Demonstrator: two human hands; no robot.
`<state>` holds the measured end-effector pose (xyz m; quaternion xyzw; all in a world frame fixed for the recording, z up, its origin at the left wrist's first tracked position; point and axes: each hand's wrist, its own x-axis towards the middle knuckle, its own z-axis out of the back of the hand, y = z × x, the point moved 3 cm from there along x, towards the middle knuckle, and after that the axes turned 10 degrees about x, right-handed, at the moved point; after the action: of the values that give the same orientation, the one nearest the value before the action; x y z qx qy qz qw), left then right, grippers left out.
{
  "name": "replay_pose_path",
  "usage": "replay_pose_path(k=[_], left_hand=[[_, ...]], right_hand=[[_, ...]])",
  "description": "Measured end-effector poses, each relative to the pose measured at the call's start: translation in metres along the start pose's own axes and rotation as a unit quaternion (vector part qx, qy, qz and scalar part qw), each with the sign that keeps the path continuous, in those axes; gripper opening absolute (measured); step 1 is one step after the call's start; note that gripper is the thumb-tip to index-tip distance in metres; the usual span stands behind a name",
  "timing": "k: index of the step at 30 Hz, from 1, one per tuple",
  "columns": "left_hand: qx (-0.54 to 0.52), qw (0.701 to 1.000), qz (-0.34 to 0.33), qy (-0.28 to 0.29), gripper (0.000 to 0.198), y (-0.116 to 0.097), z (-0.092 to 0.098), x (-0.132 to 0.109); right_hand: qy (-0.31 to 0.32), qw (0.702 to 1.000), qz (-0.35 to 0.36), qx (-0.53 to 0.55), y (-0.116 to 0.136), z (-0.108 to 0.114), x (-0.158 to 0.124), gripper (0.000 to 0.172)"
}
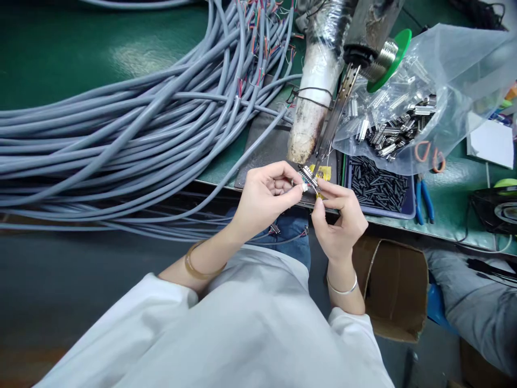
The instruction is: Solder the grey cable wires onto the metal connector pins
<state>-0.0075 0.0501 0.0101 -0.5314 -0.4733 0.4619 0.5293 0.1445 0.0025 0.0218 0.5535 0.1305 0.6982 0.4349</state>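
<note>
At the tip of the soldering iron (340, 110), metal connector (308, 175) between my hands: left grip (267, 195) pinched at its end, right grip (341, 216) pinched on apparent thin wire (317, 192); likely soldering; next move calls for steady wire-to-terminal alignment, I judge

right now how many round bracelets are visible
2: a smooth tan bangle on the left forearm, a thin silver bangle on the right wrist. White sleeves may hide more.

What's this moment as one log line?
left hand: at connector; right hand: at connector; soldering iron: tip near connector; gray cables: on green bench, left side; blue pliers: right
</note>
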Motion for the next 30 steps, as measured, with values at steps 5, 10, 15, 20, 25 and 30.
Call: replay_pose_path(k=[5, 10, 15, 20, 25, 30], left_hand=[[-0.006, 1.000, 0.000, -0.002, 0.008, -0.001, -0.002, 0.003], [0.013, 1.000, -0.003, -0.017, 0.008, -0.004, -0.003, 0.004], [0.023, 0.999, -0.011, -0.023, 0.006, -0.004, -0.003, 0.004], [0.049, 0.997, -0.021, -0.053, 0.005, -0.006, -0.005, 0.001], [0.066, 0.995, -0.032, -0.069, 0.005, -0.010, -0.006, -0.001], [0.063, 0.997, -0.005, -0.035, 0.005, -0.004, -0.004, -0.002]], right_hand=[[-0.001, 1.000, -0.023, 0.021, -0.002, 0.000, 0.002, 0.018], [0.003, 1.000, -0.016, 0.014, -0.003, 0.000, 0.003, 0.020], [0.003, 0.999, -0.030, 0.030, -0.006, -0.001, 0.005, 0.019], [-0.005, 1.000, -0.018, 0.023, -0.004, -0.001, 0.009, 0.019], [-0.003, 1.000, 0.002, -0.003, 0.000, -0.001, 0.012, 0.020], [0.010, 0.999, 0.022, -0.036, 0.000, -0.001, 0.006, 0.020]])
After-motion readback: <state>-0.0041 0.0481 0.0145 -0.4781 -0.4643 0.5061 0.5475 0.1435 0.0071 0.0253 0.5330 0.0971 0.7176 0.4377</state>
